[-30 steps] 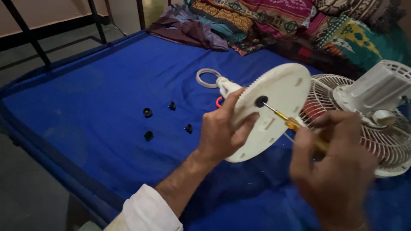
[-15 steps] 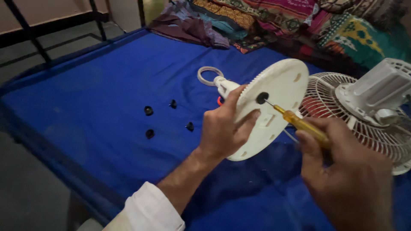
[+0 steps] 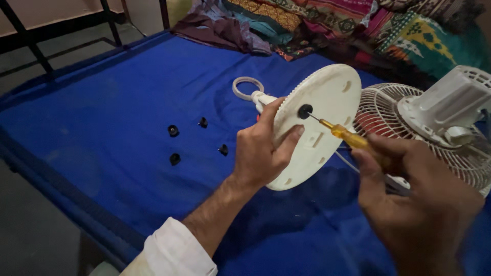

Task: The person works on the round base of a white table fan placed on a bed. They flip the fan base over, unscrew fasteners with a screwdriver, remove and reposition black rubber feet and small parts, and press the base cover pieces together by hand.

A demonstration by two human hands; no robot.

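Right hand point(image 3: 409, 189): closed around the screwdriver point(image 3: 343, 134); since a second ago it has drawn lower and nearer.
Left hand point(image 3: 261, 148): grips the base point(image 3: 319, 120), tilted up above the blue cloth point(image 3: 128, 87).
Tip: still in the black hole, so the screw work continues.
Caps point(image 3: 174, 131): four, unmoved.
Fan point(image 3: 434, 122): cut off right.
Hidden: screw, handle end.

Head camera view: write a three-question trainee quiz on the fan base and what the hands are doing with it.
1. True or false: the left hand holds the round white fan base tilted up off the blue sheet.
2. What does the right hand grip?
A. pliers
B. yellow-handled screwdriver
C. hammer
3. How many small black caps lie loose on the sheet?

Key:
1. True.
2. B; its tip is at the black fitting on the base.
3. Four.
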